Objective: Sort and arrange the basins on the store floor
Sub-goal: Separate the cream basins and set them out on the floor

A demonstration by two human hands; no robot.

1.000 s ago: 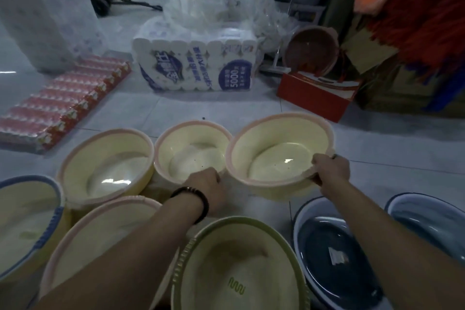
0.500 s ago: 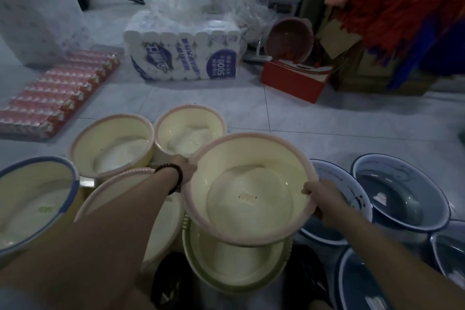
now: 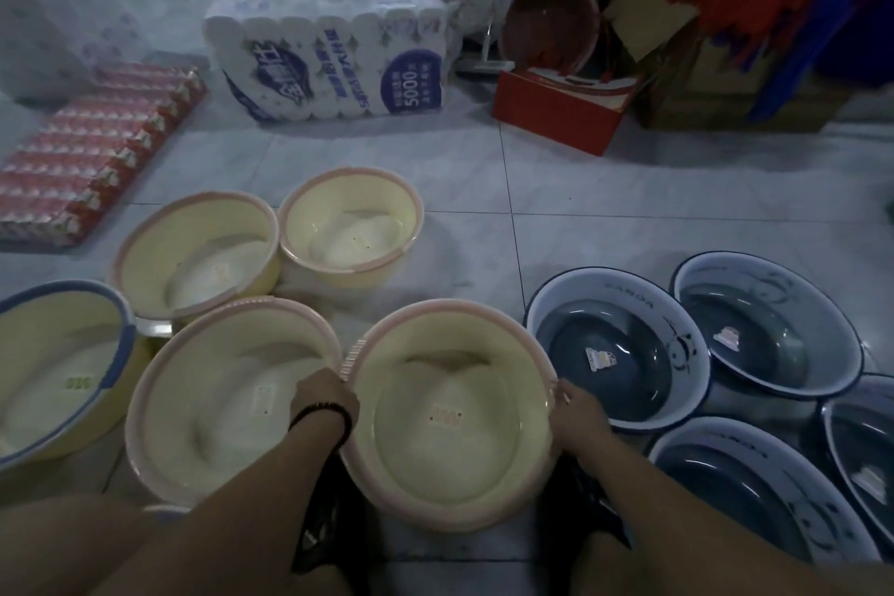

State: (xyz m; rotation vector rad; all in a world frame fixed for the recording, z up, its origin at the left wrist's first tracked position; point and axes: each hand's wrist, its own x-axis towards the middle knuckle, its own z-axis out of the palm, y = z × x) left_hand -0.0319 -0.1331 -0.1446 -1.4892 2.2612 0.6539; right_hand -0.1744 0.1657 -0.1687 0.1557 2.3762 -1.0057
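A cream basin with a pink rim (image 3: 450, 416) sits low in front of me, nested over another basin that it hides. My left hand (image 3: 325, 394), with a black band on the wrist, grips its left rim. My right hand (image 3: 578, 411) grips its right rim. To its left lies a larger pink-rimmed basin (image 3: 227, 397). Farther left is a blue-rimmed cream basin (image 3: 58, 373). Behind stand two smaller pink-rimmed basins (image 3: 198, 252) (image 3: 352, 232). On the right are several blue enamel basins with white rims (image 3: 617, 348) (image 3: 764, 329) (image 3: 754, 494).
A wrapped pack of tissue rolls (image 3: 334, 63) stands on the tiled floor behind. A red packaged tray (image 3: 92, 150) lies at left, a red box (image 3: 561, 111) and a brown basin (image 3: 551, 24) at right back, next to stacked goods. Bare tiles (image 3: 604, 218) lie in the middle.
I carried the pink-rimmed basin from the far row toward me and lowered it into the basin at my feet. My view tilted down and right, showing more blue basins.
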